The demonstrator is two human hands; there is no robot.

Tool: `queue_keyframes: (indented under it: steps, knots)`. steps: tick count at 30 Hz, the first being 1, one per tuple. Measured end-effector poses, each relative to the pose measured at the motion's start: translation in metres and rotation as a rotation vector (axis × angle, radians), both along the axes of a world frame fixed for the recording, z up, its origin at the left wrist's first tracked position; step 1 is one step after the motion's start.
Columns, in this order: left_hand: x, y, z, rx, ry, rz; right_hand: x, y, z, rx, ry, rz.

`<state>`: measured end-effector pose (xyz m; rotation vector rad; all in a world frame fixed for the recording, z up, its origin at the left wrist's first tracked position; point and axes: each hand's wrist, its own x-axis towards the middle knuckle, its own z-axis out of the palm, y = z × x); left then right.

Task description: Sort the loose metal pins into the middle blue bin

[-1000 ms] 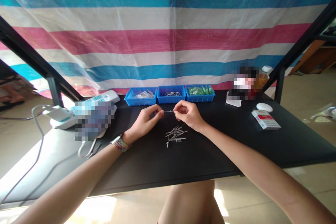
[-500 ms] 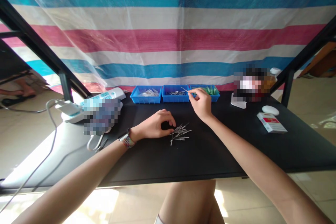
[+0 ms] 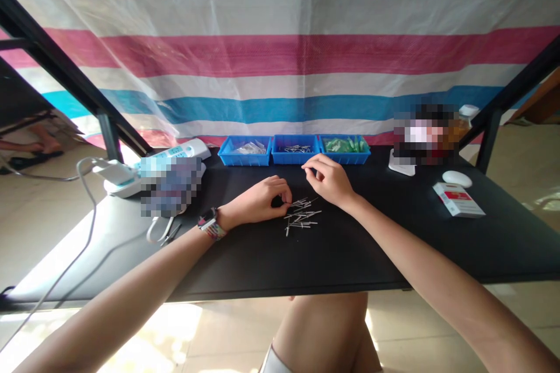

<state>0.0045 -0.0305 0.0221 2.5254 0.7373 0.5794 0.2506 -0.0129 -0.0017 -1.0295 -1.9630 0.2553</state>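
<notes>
A small heap of thin metal pins [image 3: 301,218] lies on the black table [image 3: 332,256]. My left hand [image 3: 261,200] rests at the heap's left edge, fingertips pinched on a pin there. My right hand [image 3: 329,179] hovers just behind the heap, thumb and forefinger pressed together; nothing shows between them. Three blue trays stand in a row at the back: the left tray [image 3: 244,150] holds clear bags, the middle tray [image 3: 296,149] holds metal pins, the right tray [image 3: 345,148] holds green pieces.
A white and teal device [image 3: 126,175] with a cable sits at the left, scissors [image 3: 163,228] near it. A red and white box [image 3: 458,199], a white oval object [image 3: 457,178] and a bottle [image 3: 464,119] stand at the right. Black frame posts flank the table.
My right hand carried a pin to the trays at the back and has come back toward the heap without it. My left hand dropped to the heap and pinched a pin.
</notes>
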Motion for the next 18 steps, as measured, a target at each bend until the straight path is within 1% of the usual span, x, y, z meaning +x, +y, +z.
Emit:
queue_keyframes:
  steps: [5, 12, 18]
  knots:
    - [-0.006, 0.004, 0.000, -0.084, -0.057, 0.089, -0.003, -0.005, 0.002, -0.075, 0.075, 0.143]
    - [-0.007, 0.008, 0.004, -0.311, -0.271, 0.162, -0.014, -0.014, 0.005, -0.173, 0.154, 0.253]
    - [-0.004, 0.012, 0.000, -0.477, -0.487, 0.204, -0.026, -0.020, 0.003, -0.202, 0.201, 0.303]
